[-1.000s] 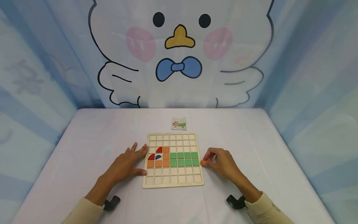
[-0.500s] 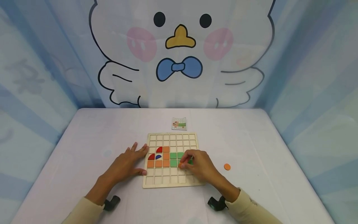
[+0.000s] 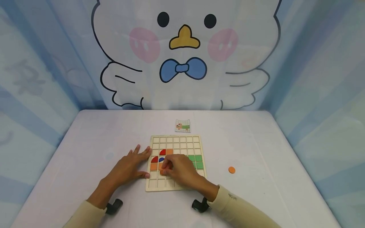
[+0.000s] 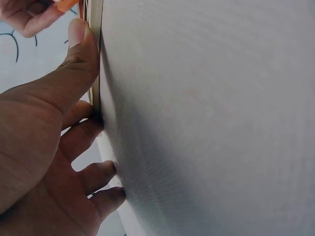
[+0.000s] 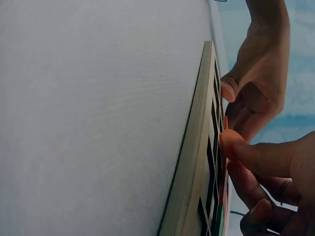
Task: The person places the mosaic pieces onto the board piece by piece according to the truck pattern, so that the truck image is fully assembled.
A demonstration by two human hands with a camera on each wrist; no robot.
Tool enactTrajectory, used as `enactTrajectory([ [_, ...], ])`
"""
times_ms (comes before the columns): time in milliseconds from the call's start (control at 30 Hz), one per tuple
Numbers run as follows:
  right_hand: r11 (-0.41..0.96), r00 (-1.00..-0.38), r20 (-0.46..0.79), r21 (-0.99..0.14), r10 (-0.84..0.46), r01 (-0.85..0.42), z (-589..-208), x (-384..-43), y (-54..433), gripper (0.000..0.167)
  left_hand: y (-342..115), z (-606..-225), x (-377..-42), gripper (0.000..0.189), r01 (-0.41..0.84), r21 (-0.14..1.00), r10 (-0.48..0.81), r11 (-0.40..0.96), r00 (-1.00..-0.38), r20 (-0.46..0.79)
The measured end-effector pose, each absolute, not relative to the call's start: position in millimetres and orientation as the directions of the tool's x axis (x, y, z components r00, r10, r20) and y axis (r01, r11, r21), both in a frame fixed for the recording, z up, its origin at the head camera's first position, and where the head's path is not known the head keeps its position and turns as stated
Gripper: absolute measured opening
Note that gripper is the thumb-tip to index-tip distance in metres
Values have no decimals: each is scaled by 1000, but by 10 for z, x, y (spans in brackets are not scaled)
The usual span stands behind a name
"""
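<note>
A wooden grid board lies on the table, bearing orange and green square tiles, red quarter-round tiles and a tile with a blue half-round. My left hand rests spread along its left side. In the left wrist view the left thumb lies on the board's edge and the fingertips reach down to the cloth. Thumb and index finger of my right hand pinch an orange disc close over the lower left squares, just below the orange tiles. That hand covers part of the green tiles.
A second orange disc lies on the white cloth right of the board. Behind the board is a small card printed with a coloured grid pattern. A curtain with a cartoon bird hangs past the table's far edge.
My right hand has moved left across the board with the orange disc, from beyond its right edge to the lower left squares. The second disc has come into sight. The left hand stays put.
</note>
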State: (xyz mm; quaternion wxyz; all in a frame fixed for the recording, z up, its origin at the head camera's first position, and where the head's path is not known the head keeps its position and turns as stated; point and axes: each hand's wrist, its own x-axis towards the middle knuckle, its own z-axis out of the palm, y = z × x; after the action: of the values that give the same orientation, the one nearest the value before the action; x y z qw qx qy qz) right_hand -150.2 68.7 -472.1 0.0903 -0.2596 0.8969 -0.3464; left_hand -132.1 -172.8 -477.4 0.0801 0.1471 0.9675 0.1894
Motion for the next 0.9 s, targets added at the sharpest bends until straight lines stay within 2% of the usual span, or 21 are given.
enactTrajectory([
  [333, 683, -842, 3, -584, -539, -439, -4696, -1495, 572, 20, -1741, -4780, -1314, 99, 270, 401, 326, 876, -942, -79],
  [900, 672, -836, -5, -597, -549, -438, -4701, -1482, 583, 16, -1733, -4770, -1326, 99, 257, 394, 319, 883, -942, -101],
])
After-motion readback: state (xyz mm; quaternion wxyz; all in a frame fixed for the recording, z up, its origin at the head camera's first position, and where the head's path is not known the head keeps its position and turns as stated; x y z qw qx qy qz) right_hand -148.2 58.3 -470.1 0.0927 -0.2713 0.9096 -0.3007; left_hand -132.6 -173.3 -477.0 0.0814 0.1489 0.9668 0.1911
